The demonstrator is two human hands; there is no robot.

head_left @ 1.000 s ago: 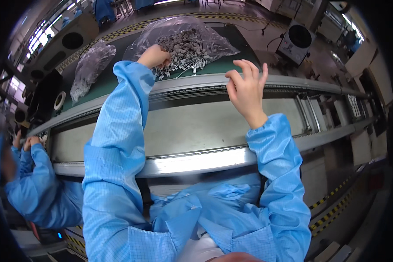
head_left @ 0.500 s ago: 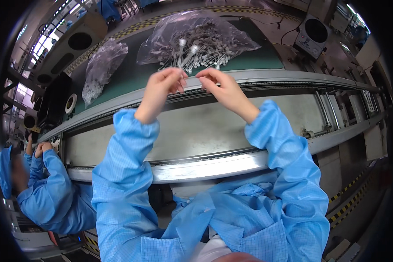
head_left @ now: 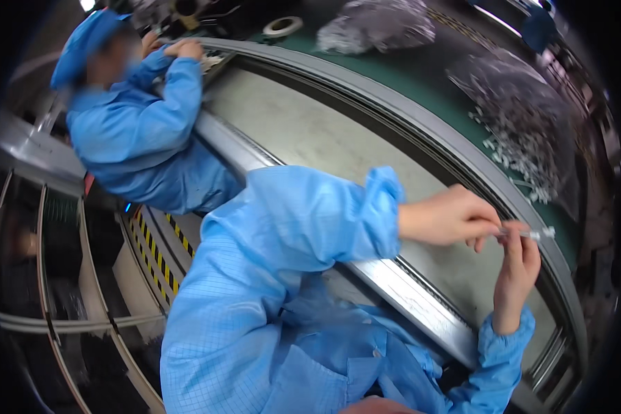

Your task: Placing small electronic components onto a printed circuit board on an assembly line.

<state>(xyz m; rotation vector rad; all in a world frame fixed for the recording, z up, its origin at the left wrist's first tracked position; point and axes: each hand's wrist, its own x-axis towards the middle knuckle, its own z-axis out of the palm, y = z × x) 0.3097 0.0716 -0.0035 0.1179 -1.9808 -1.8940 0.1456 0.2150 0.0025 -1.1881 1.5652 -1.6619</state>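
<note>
My left hand [head_left: 455, 217] and my right hand [head_left: 517, 272] meet above the metal line. Both are closed at the fingertips on a thin white connector lead [head_left: 544, 234]; its white plug end sticks out past my right fingers, and the rest is mostly hidden by them. Beyond my hands, on the green surface [head_left: 435, 96], lies an open clear plastic bag [head_left: 510, 83] with a heap of small white connector leads [head_left: 531, 148] spilling from it.
A second clear bag [head_left: 376, 27] and a tape roll [head_left: 283, 26] lie farther left on the green surface. To my left a co-worker in blue [head_left: 131, 141] works at the line. A metal rail [head_left: 421, 293] runs along the near edge. Divided racks [head_left: 62, 324] stand at lower left.
The view has swung left, bringing the co-worker and racks further in. My hands, apart before with nothing plainly visible in them, have come together on a white connector lead.
</note>
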